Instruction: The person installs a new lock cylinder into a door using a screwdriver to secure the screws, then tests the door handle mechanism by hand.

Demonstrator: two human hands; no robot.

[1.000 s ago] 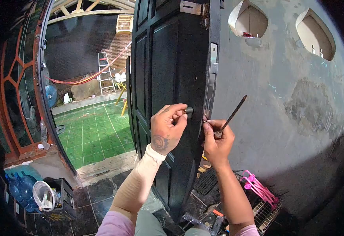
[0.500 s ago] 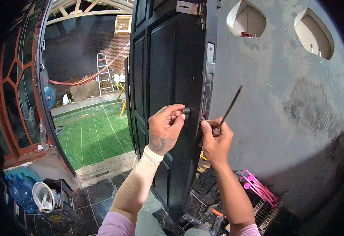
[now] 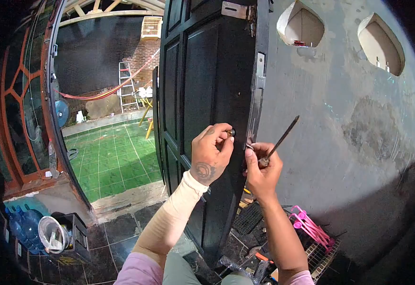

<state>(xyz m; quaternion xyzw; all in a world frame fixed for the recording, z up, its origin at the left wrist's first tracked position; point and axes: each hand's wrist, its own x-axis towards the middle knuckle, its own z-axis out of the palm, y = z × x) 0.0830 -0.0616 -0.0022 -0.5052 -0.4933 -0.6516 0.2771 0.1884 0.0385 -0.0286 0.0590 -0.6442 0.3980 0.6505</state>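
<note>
A black panelled door (image 3: 200, 80) stands open in the middle, its narrow edge with a metal plate (image 3: 260, 71) facing right. My left hand (image 3: 213, 149) pinches a small dark lock piece (image 3: 231, 132) at the door's face. Behind the door's edge, my right hand (image 3: 264, 168) is closed around the handle end of a long thin screwdriver (image 3: 284, 136), whose dark shaft points up and right. Its thumb and forefinger meet near the door's edge, and what lies between them there is too small to tell. A metal latch (image 3: 238, 10) sits higher on the door.
Pink folded rods (image 3: 314, 230) and a wire rack lie low at the right by the grey wall (image 3: 331, 156). At the lower left are a black crate (image 3: 78, 232), a white bucket and blue bottles. Green tiles (image 3: 112, 161), a ladder and a hammock show through the doorway.
My left hand has moved slightly right, with the dark piece now at its fingertips. The screwdriver has tilted a little further right. The view has shifted slightly.
</note>
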